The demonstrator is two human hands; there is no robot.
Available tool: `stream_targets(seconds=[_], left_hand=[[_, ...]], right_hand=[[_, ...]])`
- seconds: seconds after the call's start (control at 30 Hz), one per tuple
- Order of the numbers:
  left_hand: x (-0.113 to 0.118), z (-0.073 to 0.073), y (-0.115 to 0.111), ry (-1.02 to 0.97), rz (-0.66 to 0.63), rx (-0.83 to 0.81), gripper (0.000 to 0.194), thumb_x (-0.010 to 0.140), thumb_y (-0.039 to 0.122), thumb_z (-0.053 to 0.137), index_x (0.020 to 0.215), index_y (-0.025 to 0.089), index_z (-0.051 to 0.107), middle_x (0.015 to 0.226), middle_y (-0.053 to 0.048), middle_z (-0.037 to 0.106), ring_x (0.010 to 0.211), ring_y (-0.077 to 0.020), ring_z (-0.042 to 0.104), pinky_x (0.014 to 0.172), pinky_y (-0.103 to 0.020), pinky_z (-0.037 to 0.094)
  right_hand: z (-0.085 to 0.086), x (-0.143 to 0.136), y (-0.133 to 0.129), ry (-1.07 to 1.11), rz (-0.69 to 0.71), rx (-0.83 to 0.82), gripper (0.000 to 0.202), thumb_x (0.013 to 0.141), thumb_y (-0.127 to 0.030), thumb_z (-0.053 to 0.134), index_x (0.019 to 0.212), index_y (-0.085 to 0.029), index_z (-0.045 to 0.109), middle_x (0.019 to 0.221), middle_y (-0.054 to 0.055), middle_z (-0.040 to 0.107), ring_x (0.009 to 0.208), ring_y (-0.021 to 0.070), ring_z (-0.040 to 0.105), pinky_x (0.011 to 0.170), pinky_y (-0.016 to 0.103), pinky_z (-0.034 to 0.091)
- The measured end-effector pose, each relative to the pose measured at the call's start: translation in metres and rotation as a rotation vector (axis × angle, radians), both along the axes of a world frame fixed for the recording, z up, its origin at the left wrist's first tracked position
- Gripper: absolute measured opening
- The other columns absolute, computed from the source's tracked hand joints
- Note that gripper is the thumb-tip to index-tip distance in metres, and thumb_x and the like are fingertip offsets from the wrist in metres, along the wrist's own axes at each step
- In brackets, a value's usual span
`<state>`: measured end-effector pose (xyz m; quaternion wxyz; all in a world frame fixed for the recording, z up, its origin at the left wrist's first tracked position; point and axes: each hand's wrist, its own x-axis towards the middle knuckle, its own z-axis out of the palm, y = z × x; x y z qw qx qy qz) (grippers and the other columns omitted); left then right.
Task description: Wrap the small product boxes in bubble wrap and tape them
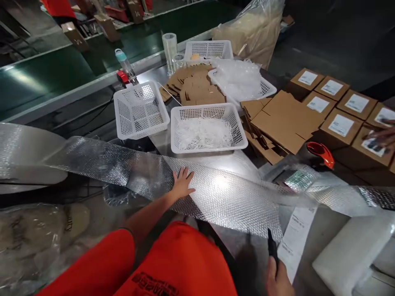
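A long strip of bubble wrap (234, 189) runs from a big roll (27, 152) at the left across the metal table. My left hand (182, 184) lies flat on the strip with its fingers spread. Low on the right, my right hand (279, 277) is closed around a black utility knife (272, 244). The knife points up and away from me, with its tip at the strip's near right corner. Beside the knife lies a white sheet of printed labels (298, 242), partly under the wrap. Whether the blade touches the wrap I cannot tell.
Beyond the strip stand a white basket of shredded filler (205, 133) and another white basket (138, 111). Flat cardboard (284, 119) and labelled boxes (341, 123) sit right, where another person's hand (384, 137) reaches in. An orange tape dispenser (322, 154) is nearby. A green conveyor (77, 70) runs behind.
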<state>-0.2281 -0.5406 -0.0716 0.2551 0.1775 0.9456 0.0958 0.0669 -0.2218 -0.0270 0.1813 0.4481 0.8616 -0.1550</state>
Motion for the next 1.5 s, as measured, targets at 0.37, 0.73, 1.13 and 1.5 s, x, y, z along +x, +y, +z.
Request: stream_targets(seconds=[0.37,0.73,1.13,1.5], left_hand=[[-0.033,-0.014,-0.027,-0.053,-0.074,0.024,0.102,0.073,0.054,0.081,0.158,0.036,0.028,0.171,-0.009,0.012,0.154,-0.0490,0.002,0.111,-0.084,0.002],[-0.053,-0.021,-0.040,-0.028,-0.113,0.116,0.097,0.067,0.061,0.083,0.152,0.042,0.040,0.168,-0.008,0.020,0.151,-0.0482,0.013,0.116,-0.075,0.001],[-0.052,-0.032,-0.040,-0.033,-0.111,0.131,0.101,0.065,0.060,0.085,0.153,0.041,0.039,0.171,-0.009,0.012,0.153,-0.0488,0.005,0.116,-0.076,-0.002],[-0.053,-0.016,-0.040,-0.084,-0.118,0.064,0.101,0.069,0.051,0.086,0.155,0.041,0.034,0.172,-0.009,0.007,0.154,-0.0480,-0.001,0.116,-0.076,-0.004]], right_hand=[[0.007,-0.237,-0.116,-0.094,0.954,0.073,0.044,0.106,-0.045,0.031,0.108,-0.020,0.067,0.100,0.010,0.071,0.093,0.0221,0.069,0.073,0.029,0.043],[-0.010,-0.270,-0.163,-0.186,0.951,-0.004,0.047,0.106,-0.047,0.027,0.112,-0.018,0.064,0.101,0.012,0.070,0.093,0.0221,0.071,0.070,0.028,0.045],[-0.007,-0.280,-0.179,-0.194,0.955,-0.038,0.049,0.106,-0.045,0.024,0.114,-0.018,0.063,0.103,0.013,0.070,0.093,0.0233,0.071,0.071,0.029,0.046],[-0.009,-0.279,-0.164,-0.204,0.960,-0.042,0.046,0.106,-0.047,0.028,0.120,-0.021,0.063,0.103,0.012,0.071,0.094,0.0224,0.071,0.074,0.029,0.048]])
